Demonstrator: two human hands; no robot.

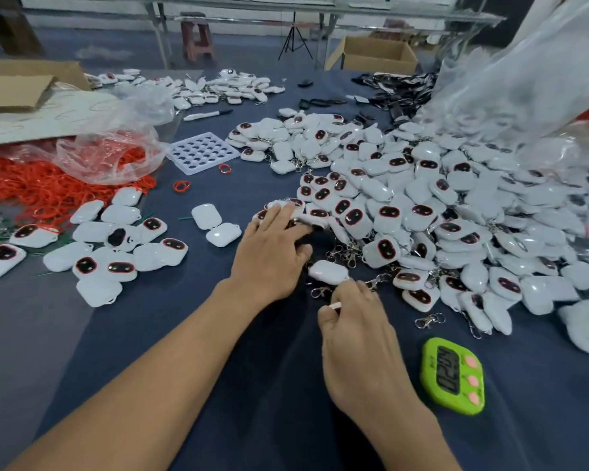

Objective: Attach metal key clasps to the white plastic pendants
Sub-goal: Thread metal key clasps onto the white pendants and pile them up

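My left hand [272, 248] reaches forward with straight fingers, its tips resting on white pendants at the near edge of the big pile [422, 212]. My right hand [354, 321] has curled fingers that pinch a small white piece by its thumb, beside a metal key clasp [320, 292]. A white pendant [327, 271] lies face down between the two hands, touching the right fingertips. More loose clasps [346, 251] lie just beyond it. Another clasp [429, 320] sits to the right on the cloth.
A green timer [453, 377] lies right of my right wrist. A smaller group of pendants [109, 246] lies at left, with red rings [48, 188] in a plastic bag behind. A white hole tray [201, 151], a marker [208, 114] and cardboard boxes [374, 52] stand farther back.
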